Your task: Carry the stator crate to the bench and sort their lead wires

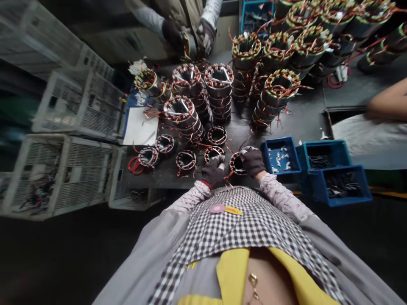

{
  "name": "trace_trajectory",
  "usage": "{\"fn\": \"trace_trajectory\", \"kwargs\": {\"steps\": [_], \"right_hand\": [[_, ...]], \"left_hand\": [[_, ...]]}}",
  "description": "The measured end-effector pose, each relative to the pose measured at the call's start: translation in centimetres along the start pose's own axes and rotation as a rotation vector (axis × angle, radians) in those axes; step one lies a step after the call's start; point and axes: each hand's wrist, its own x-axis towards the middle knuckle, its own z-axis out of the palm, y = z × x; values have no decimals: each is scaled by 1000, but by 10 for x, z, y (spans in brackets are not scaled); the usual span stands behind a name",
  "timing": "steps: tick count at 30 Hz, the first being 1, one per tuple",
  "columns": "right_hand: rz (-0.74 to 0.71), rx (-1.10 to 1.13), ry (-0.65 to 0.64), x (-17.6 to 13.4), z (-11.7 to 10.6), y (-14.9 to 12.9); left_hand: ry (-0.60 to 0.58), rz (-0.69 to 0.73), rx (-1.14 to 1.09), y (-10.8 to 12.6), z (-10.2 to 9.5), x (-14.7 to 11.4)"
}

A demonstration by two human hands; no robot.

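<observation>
My right hand (pixel 253 161), in a dark glove with bare fingertips, is closed on the right rim of a small motor stator (pixel 234 166) with copper windings and white lacing. Just left of it, my gloved left hand (pixel 213 173) has its fingers curled together at the front rim of another motor stator (pixel 213 150). Whatever those fingers pinch is too small to make out. Behind it stands a similar stator (pixel 217 134), and one more stator (pixel 186 160) sits further left. Orange-red lead wires trail onto the dark table (pixel 165 180).
Tall stator stacks (pixel 219 91) fill the table's back. Blue bins (pixel 282 156) at the right hold white bits and dark strips. Pale plastic crates (pixel 73 169) stand left beside a white board (pixel 141 127). Across the table, a co-worker's gloved hands (pixel 206 36) handle a stator; another person's arm (pixel 388 101) shows right.
</observation>
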Motion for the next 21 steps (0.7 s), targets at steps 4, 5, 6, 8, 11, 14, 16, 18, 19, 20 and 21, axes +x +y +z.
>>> {"fn": "trace_trajectory", "kwargs": {"steps": [4, 5, 6, 8, 11, 14, 16, 18, 19, 20, 21], "right_hand": [[-4, -37, -9, -4, -3, 0], [-30, -56, -11, -4, -4, -1], [-62, -74, -14, -5, -7, -2], [-121, -100, -30, -6, -11, -6], [-126, -79, -79, -5, -15, -10], [-69, -30, -87, 0, -14, -8], [-72, 2, -57, 5, -12, -1], [-81, 24, -14, 7, -10, 6], [-94, 30, 10, 6, -9, 9], [-114, 36, 33, 4, -8, 11], [-137, 47, 55, 2, -7, 12]], "left_hand": [[-1, -20, 81, 12, 18, 16], [-19, -28, 113, 16, 23, 21], [-37, -25, 139, 20, 26, 25], [-51, 47, 183, 24, 27, 27], [-74, 284, 232, 22, 25, 12], [-215, 352, 312, 13, 29, -1], [-216, 348, 382, 12, 35, 3], [-204, 338, 414, 16, 40, 11], [-201, 335, 422, 20, 42, 16], [-197, 333, 422, 23, 43, 19], [-188, 327, 404, 24, 44, 21]]}}
